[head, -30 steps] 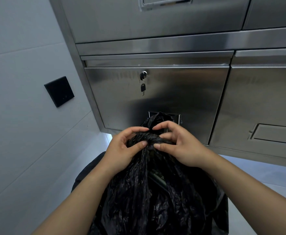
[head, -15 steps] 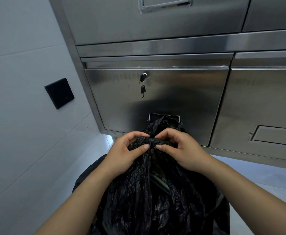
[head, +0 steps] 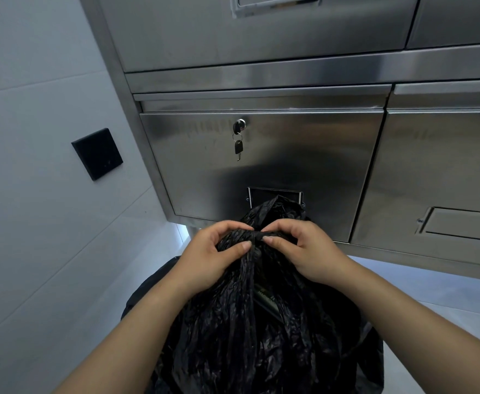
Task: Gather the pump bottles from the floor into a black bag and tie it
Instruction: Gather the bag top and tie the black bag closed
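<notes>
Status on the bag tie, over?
Left hand and right hand both pinching the gathered neck of the black bag. Knot forming. Nothing in the way.

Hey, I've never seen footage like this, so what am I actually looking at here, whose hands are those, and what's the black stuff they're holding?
This is one picture from a wide-angle camera worn on a person's head, looking forward and down, so the bare arms reaching in from the bottom are the wearer's own. No machine is involved. The left hand and right hand both pinch the gathered neck of a black bag, which looks like a knot being tied. The bag stands below the hands; what is inside it cannot be seen. Behind it is a stainless steel cabinet with a key hanging from its lock. On the tiled wall to the left sits a black square panel.
</notes>
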Tool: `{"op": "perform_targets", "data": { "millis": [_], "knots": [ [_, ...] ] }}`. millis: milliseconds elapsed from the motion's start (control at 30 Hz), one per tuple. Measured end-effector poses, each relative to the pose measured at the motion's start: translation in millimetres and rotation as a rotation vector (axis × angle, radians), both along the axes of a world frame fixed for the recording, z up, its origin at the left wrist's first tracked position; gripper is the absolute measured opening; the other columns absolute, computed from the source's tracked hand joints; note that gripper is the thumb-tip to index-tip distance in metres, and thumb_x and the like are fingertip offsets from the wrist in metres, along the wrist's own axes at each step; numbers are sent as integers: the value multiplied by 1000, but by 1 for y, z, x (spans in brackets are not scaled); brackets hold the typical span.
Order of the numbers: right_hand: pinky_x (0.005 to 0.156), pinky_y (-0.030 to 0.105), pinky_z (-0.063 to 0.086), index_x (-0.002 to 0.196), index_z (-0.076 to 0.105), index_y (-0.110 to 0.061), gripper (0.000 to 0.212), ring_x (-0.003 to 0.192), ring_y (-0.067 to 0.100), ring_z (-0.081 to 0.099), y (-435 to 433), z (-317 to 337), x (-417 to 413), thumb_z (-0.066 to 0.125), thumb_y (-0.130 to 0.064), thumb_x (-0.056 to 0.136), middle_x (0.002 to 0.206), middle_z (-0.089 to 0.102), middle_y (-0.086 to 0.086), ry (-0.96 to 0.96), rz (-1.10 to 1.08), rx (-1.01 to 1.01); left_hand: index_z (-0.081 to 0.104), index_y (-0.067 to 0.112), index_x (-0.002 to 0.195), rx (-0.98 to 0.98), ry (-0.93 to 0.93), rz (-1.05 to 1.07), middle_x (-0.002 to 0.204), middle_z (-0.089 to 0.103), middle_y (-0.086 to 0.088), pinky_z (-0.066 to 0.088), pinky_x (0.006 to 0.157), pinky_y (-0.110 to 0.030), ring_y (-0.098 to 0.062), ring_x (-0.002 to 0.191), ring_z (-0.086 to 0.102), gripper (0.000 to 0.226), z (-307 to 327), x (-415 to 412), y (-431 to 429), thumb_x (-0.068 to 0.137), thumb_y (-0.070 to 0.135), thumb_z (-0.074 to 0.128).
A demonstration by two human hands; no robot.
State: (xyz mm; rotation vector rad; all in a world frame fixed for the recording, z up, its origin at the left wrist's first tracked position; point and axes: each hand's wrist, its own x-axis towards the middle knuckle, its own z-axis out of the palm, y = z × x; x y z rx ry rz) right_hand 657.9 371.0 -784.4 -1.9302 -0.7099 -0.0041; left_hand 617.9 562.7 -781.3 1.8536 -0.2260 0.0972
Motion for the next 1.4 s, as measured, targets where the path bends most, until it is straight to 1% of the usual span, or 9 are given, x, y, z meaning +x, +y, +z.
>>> {"op": "perform_targets", "data": {
  "millis": [200,300,467,533,767,933,1100,1200,1400],
  "knots": [
    [82,13,46,97,67,-27,23,89,-1,65,4,-3,-4,71,-12,81,92,71,-12,32,50,127,68,28,101,-10,7,4,97,73,9,49,76,-11,-4,94,67,26,-2,-1,3,87,7,63],
    [82,13,47,94,67,-26,20,88,-1,66,6,-3,-4,69,-10,82,91,71,-11,63,59,154,69,33,99,9,0,0,99,73,10,49,77,-12,-5,94,68,27,-1,-1,5,86,10,66],
    [89,28,50,93,64,-20,11,90,10,67,6,-7,-1,63,-11,87,94,72,0,157,51,155,67,43,99,142,-55,-12,103,70,21,43,79,-4,4,98,64,29,-1,-1,6,84,18,70],
    [84,31,51,92,60,-20,13,85,14,66,7,-7,-1,59,-8,89,90,71,4,260,84,214,66,45,100,172,-68,-16,104,69,23,42,79,-2,5,100,63,30,-1,0,7,83,20,70],
    [62,20,53,95,55,-13,12,63,8,64,8,-8,0,53,-3,91,69,69,-2,472,149,419,64,43,104,246,-128,-12,106,68,24,42,85,-5,5,103,61,32,-2,3,9,82,22,71],
    [62,21,54,98,57,-13,14,65,11,67,8,-8,-1,52,-3,91,71,72,0,511,150,481,62,48,108,260,-137,6,110,66,25,46,93,-19,3,107,60,39,-3,3,7,80,21,72],
    [66,25,56,101,57,-12,15,68,15,68,7,-7,-1,51,-3,91,75,72,3,534,142,497,61,53,107,274,-159,4,112,65,28,46,92,-14,6,107,59,46,-2,2,6,75,25,77],
    [65,25,56,101,57,-11,14,66,14,67,7,-7,-1,51,-3,91,74,71,4,542,129,510,62,51,107,248,-143,5,112,66,26,47,94,-20,4,108,60,48,-2,1,4,70,27,81],
    [64,24,56,99,58,-12,12,65,13,67,7,-7,-2,52,-5,91,72,71,2,556,124,508,64,49,102,226,-168,4,109,67,24,46,93,-22,2,106,61,44,-2,0,1,66,31,82]
  ]
}}
